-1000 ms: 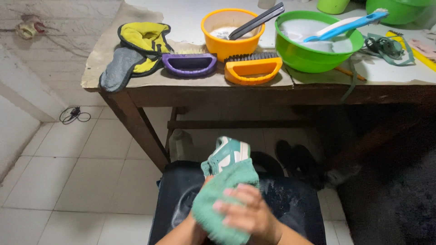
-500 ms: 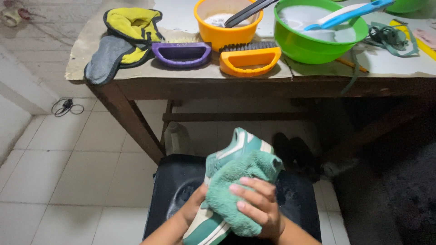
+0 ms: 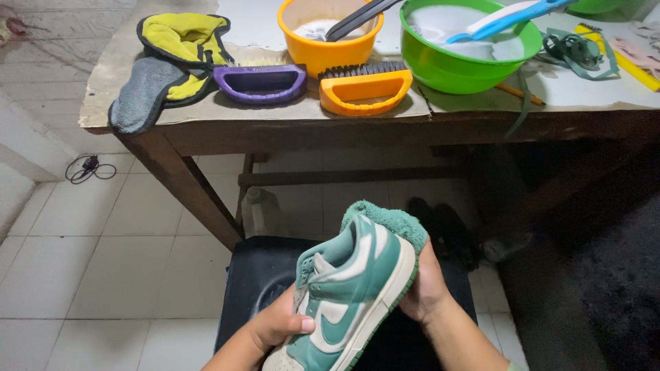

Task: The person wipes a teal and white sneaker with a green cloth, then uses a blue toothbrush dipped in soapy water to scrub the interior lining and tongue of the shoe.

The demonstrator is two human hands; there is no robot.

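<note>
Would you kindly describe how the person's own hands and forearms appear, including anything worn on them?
Both the left hand and the right hand are bare, with no gloves, rings or watch visible. The forearms show no sleeves; a small green edge sits at the right forearm's lower end.

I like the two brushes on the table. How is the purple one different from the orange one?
The purple brush has pale bristles; the orange brush has dark ones. The purple brush lies to the left, beside the yellow and grey mitt; the orange brush lies in front of the orange bowl. Both have loop handles facing the table edge.
</note>
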